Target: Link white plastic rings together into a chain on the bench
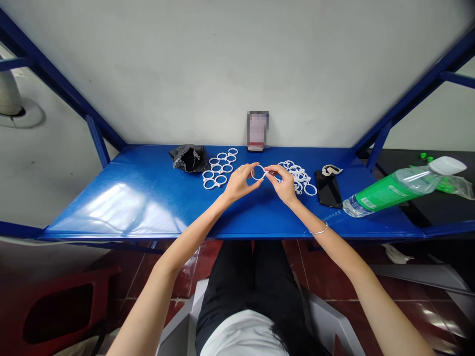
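Note:
Above the middle of the blue table [148, 198], a white ring [259, 172] is held up between both hands. My left hand [241, 181] grips its left side between thumb and fingers. On the other side, my right hand [282, 184] pinches the ring's small knob; another white ring shows partly under those fingers. Just right of my right hand lies a loose pile of white rings [299, 174]. To the left of my left hand, several white rings [210, 184] are laid out flat in rows, close against one another.
A crumpled black plastic bag [189, 158] sits open at the back left. A phone [257, 133] leans on the wall. Right of the pile are a dark phone [328, 189], a white strap-like item [331, 170] and a green-labelled water bottle [393, 190]. Blue frame bars slope along both sides.

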The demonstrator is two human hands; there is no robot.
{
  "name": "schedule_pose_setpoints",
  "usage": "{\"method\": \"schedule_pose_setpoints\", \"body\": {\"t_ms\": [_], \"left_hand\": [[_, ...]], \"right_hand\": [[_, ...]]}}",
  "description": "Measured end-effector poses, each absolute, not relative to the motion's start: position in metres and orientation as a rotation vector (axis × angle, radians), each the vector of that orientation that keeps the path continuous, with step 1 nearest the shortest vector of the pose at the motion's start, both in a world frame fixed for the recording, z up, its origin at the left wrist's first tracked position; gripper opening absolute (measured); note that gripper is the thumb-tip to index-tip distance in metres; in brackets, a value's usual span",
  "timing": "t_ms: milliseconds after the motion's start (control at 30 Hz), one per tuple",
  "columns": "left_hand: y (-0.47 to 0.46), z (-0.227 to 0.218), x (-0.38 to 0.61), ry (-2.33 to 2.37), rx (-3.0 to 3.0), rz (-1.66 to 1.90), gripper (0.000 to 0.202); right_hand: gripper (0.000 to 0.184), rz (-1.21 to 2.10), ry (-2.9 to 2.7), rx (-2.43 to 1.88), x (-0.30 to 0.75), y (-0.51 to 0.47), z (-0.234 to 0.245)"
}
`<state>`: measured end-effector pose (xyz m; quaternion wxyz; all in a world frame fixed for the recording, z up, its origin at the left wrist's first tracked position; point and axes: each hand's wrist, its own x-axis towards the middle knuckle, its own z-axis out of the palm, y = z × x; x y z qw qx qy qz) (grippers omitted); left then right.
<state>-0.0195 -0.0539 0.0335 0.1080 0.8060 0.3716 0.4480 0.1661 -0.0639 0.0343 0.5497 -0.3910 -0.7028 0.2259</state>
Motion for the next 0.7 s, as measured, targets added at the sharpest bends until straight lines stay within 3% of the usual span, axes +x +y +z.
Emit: {"method": "schedule_pose_setpoints", "body": {"t_ms": [700], "left_hand": [[-0.0571,0.0286,-0.0140,1.092,2.300,1.312,0.044]], "right_hand": [[0.029,0.457,-1.668,-0.948,0.1669,-0.0632,0.0315]]}}
